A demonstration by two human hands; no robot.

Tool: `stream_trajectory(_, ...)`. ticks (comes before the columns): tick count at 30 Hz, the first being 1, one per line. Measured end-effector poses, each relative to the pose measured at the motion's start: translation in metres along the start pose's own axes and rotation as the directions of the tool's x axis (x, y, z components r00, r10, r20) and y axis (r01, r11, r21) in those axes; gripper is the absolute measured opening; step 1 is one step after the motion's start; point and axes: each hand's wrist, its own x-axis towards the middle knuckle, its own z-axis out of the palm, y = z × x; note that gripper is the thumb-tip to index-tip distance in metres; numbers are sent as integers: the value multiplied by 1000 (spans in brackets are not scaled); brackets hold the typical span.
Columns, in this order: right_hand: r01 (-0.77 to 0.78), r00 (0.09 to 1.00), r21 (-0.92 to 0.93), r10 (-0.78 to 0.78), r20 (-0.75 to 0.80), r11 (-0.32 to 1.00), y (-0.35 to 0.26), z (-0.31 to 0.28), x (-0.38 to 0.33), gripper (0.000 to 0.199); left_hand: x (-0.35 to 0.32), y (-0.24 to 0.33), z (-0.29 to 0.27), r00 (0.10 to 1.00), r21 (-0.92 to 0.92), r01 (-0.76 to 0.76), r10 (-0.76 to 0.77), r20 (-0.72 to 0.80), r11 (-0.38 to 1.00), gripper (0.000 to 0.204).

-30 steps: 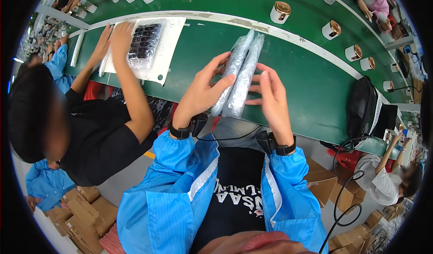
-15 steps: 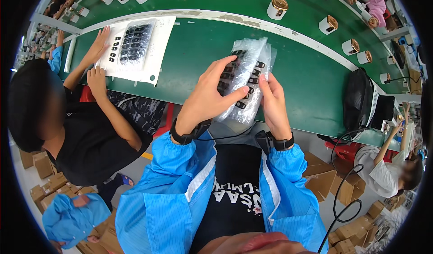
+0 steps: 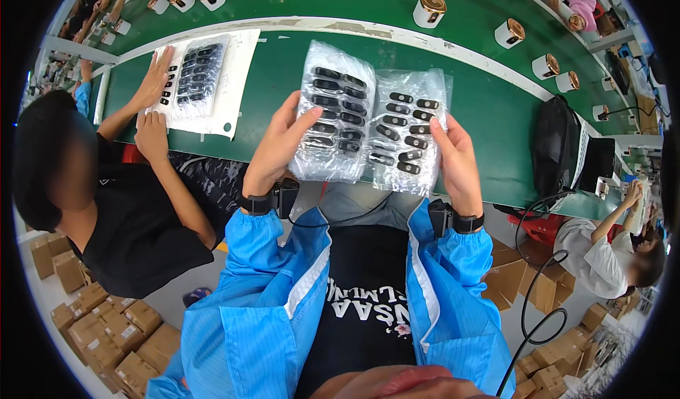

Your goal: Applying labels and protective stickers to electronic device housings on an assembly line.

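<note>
My left hand (image 3: 278,147) grips the outer edge of a clear plastic bag (image 3: 334,126), its thumb lying across the front. Rows of small black oval parts show through the film. In my right hand (image 3: 460,159) is a second clear bag (image 3: 406,131) with similar black parts, some of them tilted, pinched at its right edge with the thumb in front. Both bags are held up side by side, faces toward me, above the near edge of the green table. Their inner edges meet or slightly overlap; whether they are joined I cannot tell. My fingers behind the bags are hidden.
At left a co-worker's hand (image 3: 157,80) rests on a white sheet (image 3: 241,66) bearing another bag of black parts (image 3: 200,76). White-and-gold cylindrical devices (image 3: 430,10) stand along the far green surface (image 3: 340,2). A black bag (image 3: 556,144) and a cable (image 3: 524,293) are at right.
My hands have moved apart. The two bags, overlapping and angled before, now hang spread side by side and face me more squarely.
</note>
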Motion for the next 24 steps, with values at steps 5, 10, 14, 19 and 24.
stream_trajectory(5,85,984,-95,-99,-147,992,-12,-18,-11,38,-6,0,-10,995,-254,69,-84,-46,965,49)
stream_trajectory(10,115,978,-41,-120,-173,993,-28,-18,-20,38,-5,-7,-11,998,-322,68,-60,37,944,50)
stream_trajectory(14,100,983,139,-76,-166,985,-32,-14,-23,39,0,-13,-6,997,-395,77,-62,51,915,47)
stream_trajectory(19,90,988,224,-58,-145,970,-26,-24,-23,41,-2,-16,4,990,-466,144,-128,66,873,46)
stream_trajectory(24,102,986,269,-61,-156,958,-12,-37,-16,40,1,-20,26,997,-372,70,-79,-7,926,43)
